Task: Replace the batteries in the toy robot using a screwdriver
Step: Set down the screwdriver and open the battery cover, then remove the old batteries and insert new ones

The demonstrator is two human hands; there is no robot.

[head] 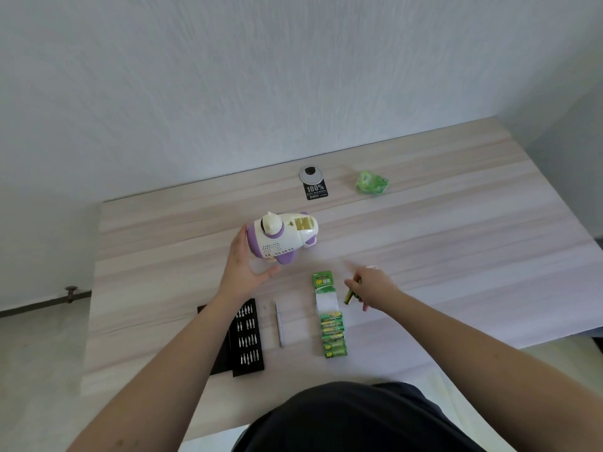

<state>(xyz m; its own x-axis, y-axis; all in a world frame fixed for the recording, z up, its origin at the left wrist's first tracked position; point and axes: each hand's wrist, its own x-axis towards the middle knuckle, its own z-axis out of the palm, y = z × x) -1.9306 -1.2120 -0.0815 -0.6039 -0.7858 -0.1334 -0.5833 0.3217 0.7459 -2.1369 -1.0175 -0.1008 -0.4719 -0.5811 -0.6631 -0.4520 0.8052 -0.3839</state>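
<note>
My left hand cups the toy robot at its purple-trimmed end, fingers curved around the white body and thumb beneath it, tipping it on the table near the middle. The toy is white with purple trim and a speaker grille of small holes on its side; its battery bay faces up, open and yellowish inside. My right hand pinches dark green batteries between curled fingers, just right of the battery pack. The screwdriver lies between the pack and the black bit case.
</note>
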